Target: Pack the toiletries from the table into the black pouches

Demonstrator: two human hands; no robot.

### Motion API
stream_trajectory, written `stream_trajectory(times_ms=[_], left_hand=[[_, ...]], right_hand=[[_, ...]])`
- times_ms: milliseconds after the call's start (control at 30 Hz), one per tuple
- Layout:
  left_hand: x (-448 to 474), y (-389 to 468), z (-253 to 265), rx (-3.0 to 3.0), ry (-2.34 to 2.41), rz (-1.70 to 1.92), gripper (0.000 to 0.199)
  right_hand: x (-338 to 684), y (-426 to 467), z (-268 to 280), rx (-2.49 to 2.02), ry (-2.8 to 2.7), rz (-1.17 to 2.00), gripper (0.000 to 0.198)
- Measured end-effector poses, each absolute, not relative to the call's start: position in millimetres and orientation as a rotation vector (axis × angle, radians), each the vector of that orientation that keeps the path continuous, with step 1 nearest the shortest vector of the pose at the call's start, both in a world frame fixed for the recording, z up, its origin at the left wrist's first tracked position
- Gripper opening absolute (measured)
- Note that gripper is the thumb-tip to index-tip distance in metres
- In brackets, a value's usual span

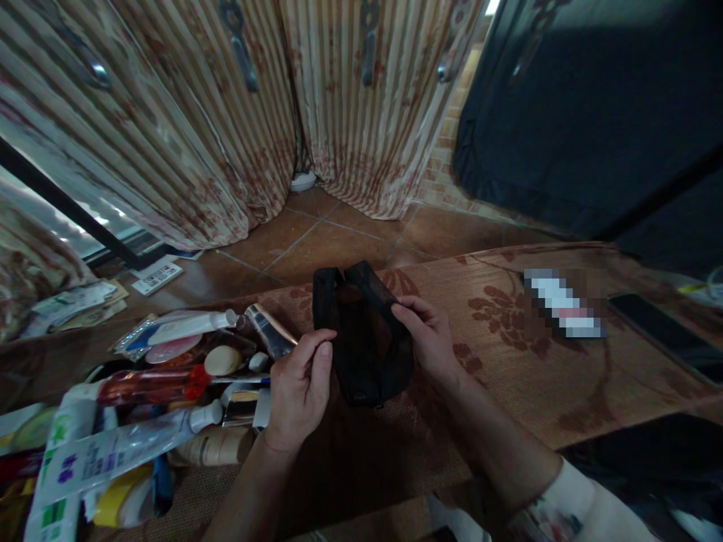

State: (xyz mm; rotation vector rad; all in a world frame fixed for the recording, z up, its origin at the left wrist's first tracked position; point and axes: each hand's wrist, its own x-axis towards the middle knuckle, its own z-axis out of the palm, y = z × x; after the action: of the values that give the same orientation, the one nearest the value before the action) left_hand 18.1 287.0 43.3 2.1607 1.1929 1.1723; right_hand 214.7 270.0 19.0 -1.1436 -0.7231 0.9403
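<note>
A small black mesh pouch [367, 376] is held up over the cloth-covered bench, its mouth spread apart and facing up. My left hand [299, 388] pinches the pouch's left edge between thumb and fingers. On the opposite side, my right hand [430, 340] grips the right edge, fingers closed on the fabric. I cannot make out anything inside the dark pouch. Close by my left hand lie a shiny metallic tube [269, 331], a beige bottle [212, 446] and a white-capped squeeze tube [129, 448].
A pile of toiletries, including a clear red-orange bottle [150, 385], covers the bench's left end. At right lie a blurred-out object [565, 302] and a dark phone [666, 335] on the patterned cloth [491, 301]. Curtains [361, 113] hang beyond the tiled floor [316, 237].
</note>
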Motion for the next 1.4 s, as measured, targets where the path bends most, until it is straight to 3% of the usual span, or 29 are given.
stream_trajectory(times_ms=[1033,1233,1400], left_hand=[[11.1,288.6,36.2,2.164,1.155,1.146,0.018],[9.6,289.5,37.2,2.178,1.157,1.147,0.015],[10.4,288.3,40.7,2.189,1.156,1.138,0.017]], right_hand=[[211.5,265.4,29.2,-1.167,-0.835,0.745,0.019],[208.8,245.0,51.3,-1.182,-1.107,0.492,0.020],[191.9,220.4,67.7,-1.137,-1.658,0.362,0.030]])
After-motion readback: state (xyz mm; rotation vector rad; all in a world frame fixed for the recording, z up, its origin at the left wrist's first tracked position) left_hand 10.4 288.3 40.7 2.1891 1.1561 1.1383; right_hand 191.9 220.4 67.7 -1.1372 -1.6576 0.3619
